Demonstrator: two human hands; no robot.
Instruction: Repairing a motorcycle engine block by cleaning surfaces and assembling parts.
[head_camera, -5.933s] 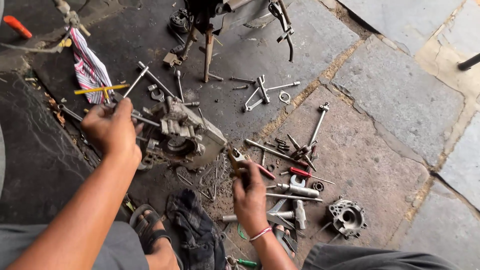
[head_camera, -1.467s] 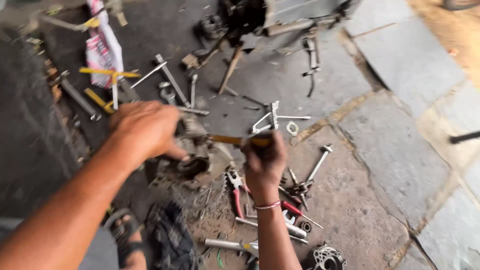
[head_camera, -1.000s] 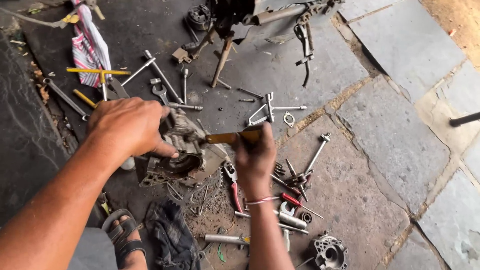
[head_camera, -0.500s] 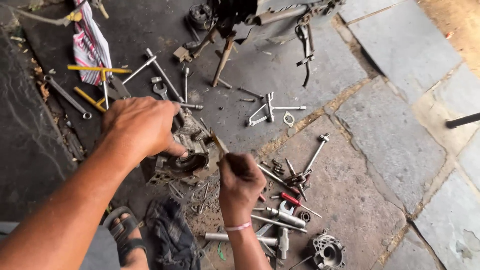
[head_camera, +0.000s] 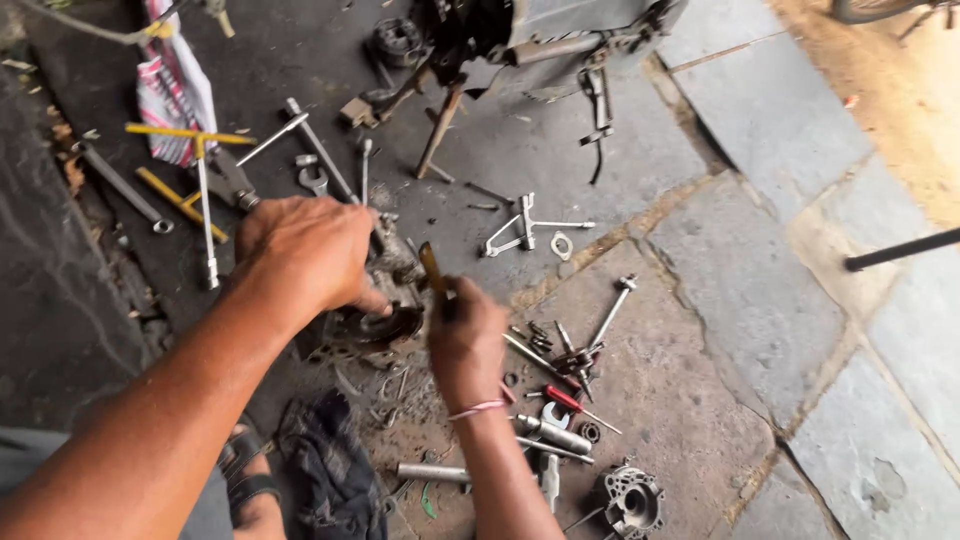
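Note:
My left hand presses down on a greasy metal engine casing that lies on the ground, fingers wrapped over its top. My right hand is closed around a tool with a yellowish handle, which sticks up and away from the fist beside the casing. The tool's working end is hidden behind my hand. A thin band circles my right wrist.
Wrenches, bolts, a red-handled screwdriver and a round metal housing lie scattered on the stone paving. A yellow T-handle wrench and striped cloth sit far left. A dark rag lies near me. A motorcycle's underside stands at top.
My right hand picked the yellow-handled tool out of the pile and brought it to the casing; its handle swung from pointing left to upright. My left hand stayed on the casing.

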